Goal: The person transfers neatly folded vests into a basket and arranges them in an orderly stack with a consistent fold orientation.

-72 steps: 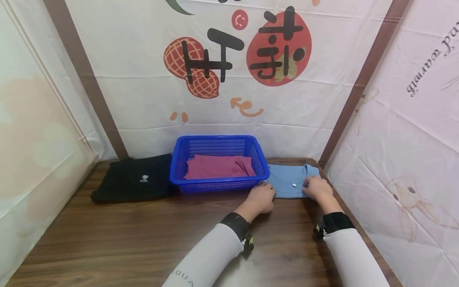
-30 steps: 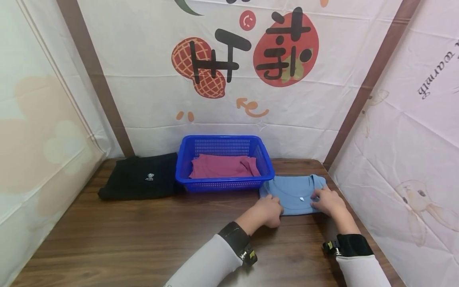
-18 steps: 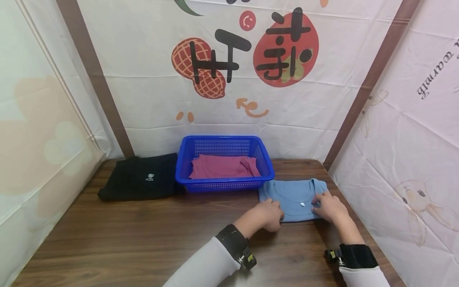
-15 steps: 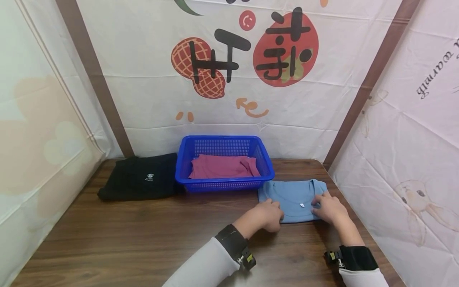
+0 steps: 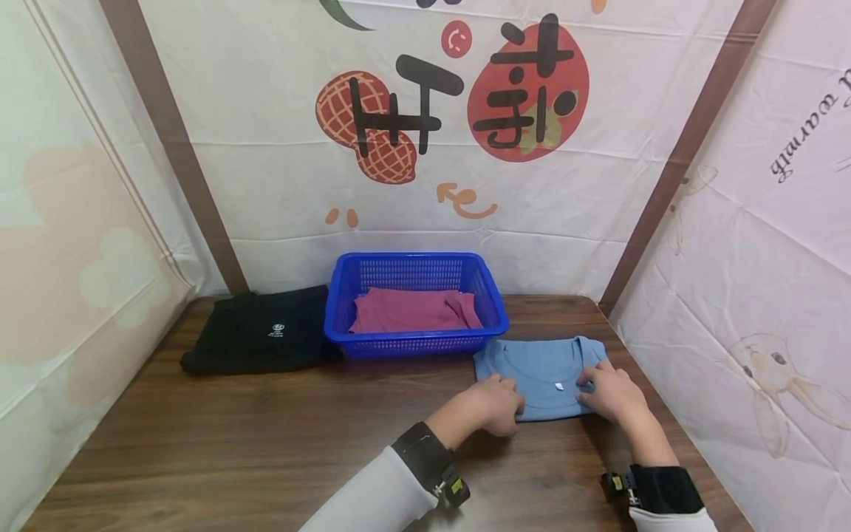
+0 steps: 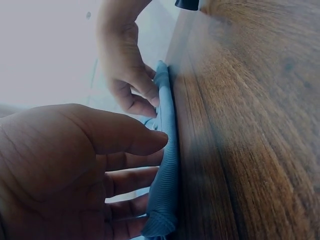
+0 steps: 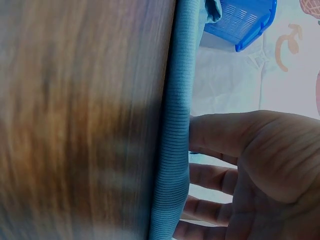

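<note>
A folded light-blue T-shirt, with a neckline and a small white tag, lies on the table to the right of the blue basket. My left hand touches its near left part; in the left wrist view the thumb and fairly straight fingers rest on top of the ribbed fold. On the near right part, beside the tag, my right hand presses down with thumb and fingertips. The right wrist view has that hand with fingers extended onto the cloth. Neither hand curls around the shirt.
A blue plastic basket stands at the back with a folded pink garment inside. Left of it lies a folded black garment with a white logo. Printed cloth walls enclose the wooden table.
The blue T-shirt has slid toward me from beside the basket, with both hands on it. In the last half second it has shifted slightly nearer. Basket and dark garment stay put.
</note>
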Tool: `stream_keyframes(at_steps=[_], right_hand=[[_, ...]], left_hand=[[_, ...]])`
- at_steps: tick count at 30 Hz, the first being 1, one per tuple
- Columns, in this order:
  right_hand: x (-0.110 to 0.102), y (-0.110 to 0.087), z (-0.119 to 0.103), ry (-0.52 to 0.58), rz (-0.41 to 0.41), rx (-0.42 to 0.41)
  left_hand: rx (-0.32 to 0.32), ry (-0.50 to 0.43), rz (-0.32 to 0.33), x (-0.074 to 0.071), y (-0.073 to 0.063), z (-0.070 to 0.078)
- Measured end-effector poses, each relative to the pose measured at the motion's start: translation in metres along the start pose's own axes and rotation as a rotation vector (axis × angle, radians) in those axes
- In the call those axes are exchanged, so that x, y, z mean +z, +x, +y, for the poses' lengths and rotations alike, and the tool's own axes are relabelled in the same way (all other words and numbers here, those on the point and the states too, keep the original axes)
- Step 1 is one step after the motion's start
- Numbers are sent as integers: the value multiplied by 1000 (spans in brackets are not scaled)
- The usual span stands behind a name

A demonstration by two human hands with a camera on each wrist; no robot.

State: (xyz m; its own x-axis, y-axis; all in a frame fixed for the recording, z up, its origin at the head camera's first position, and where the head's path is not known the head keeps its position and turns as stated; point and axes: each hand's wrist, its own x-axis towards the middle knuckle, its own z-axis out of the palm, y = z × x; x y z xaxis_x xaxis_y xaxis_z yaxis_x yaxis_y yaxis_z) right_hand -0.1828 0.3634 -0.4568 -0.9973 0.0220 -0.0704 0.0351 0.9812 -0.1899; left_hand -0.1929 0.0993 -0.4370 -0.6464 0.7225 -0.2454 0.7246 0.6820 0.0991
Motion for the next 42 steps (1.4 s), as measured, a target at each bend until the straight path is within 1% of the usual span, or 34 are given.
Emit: stream_keyframes(at_steps=[4,8,13,16,22,26,33,42], right_hand=[[0,-1,-1,0,15,-13],[2,-2,-3,-2,19,-30],[3,-4,-9,-13,27,-57],[1,-6,-14,-17,31,-62],[0,-8,-23,-28,16,-73],[0,-10,-26,-33,11,-75],[1,-15,-34,-42,10,-94],[1,-21,-44,-54,9,-95]], left_hand=[[1,6,2,-1,-3,1],[-6,-22,-7,-3,-8,0],[-14,-75,-28,-3,-13,-5],[-15,-86,-36,-4,-15,-8],[-21,-101,-60,-4,-20,-11],[-15,-108,-64,-3,-23,-13],[-17,-81,-55,-2,-31,-12],[-14,-25,-37,0,-44,-8]])
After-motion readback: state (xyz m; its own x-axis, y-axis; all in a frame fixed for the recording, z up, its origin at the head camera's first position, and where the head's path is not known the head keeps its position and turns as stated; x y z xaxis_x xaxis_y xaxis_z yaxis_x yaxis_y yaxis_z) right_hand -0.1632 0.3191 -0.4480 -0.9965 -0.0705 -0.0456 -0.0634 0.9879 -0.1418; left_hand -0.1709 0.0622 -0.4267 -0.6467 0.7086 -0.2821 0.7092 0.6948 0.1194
